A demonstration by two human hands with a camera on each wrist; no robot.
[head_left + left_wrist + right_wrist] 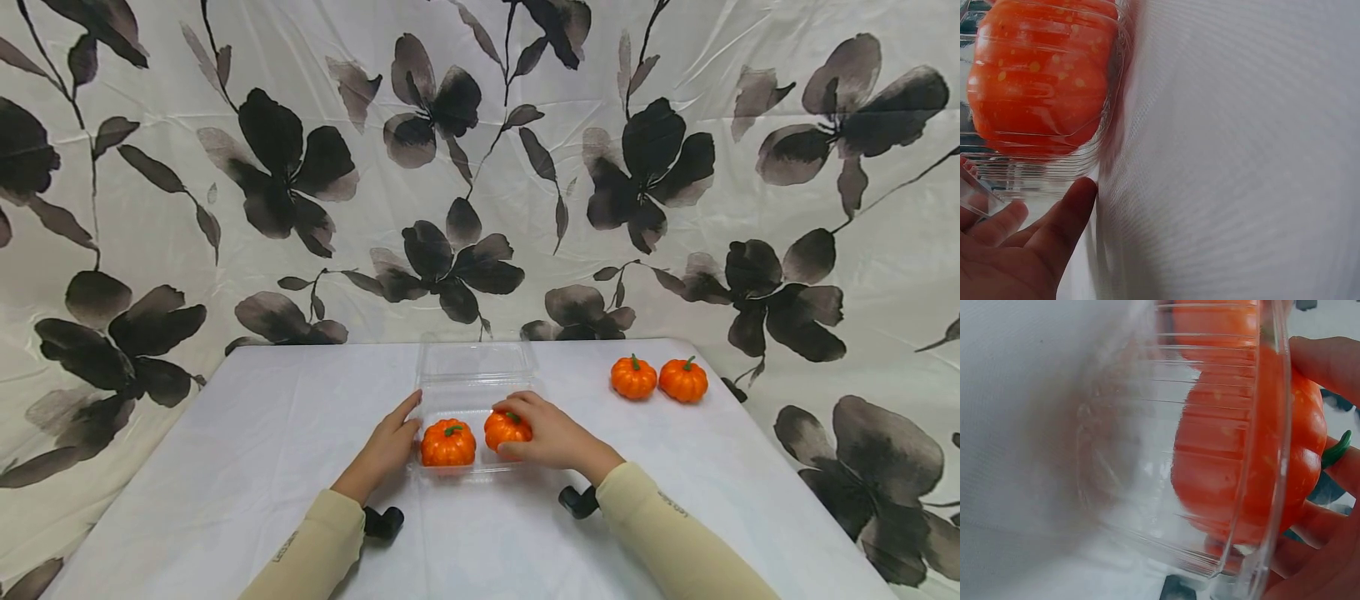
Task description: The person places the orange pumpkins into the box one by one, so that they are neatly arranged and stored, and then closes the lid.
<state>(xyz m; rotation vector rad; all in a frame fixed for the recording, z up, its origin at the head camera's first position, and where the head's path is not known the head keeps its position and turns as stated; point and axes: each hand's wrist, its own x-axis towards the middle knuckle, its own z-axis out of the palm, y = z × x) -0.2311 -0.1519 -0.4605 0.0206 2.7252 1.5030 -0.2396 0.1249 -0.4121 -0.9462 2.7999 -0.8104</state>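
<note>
One pumpkin (447, 446) sits in the left half of a clear box (474, 413), its green stem uppermost. A second pumpkin (504, 429) is in the right half, just beside the first, within the grip of my right hand (551, 433): my fingers curl over its far side, my thumb over its near side. As the right wrist view shows, its lower part lies below the box's rim and its upper part above; whether it touches the box's floor, I cannot tell. My left hand (393, 437), its fingers extended, touches the left side of the box. In the left wrist view one fingertip reaches the base of the ribbed wall, near the white surface (300, 417), and pale spots show on the pumpkin behind the plastic. The lid (475, 362) lies folded back along the box's far side. A third pumpkin (633, 379) and a fourth pumpkin (683, 382) stand side by side toward the far right of the surface, well apart from the box. Tan sleeves (322, 537) cover my forearms. A cloth (562, 108) printed with dark flowers hangs beyond the surface.
</note>
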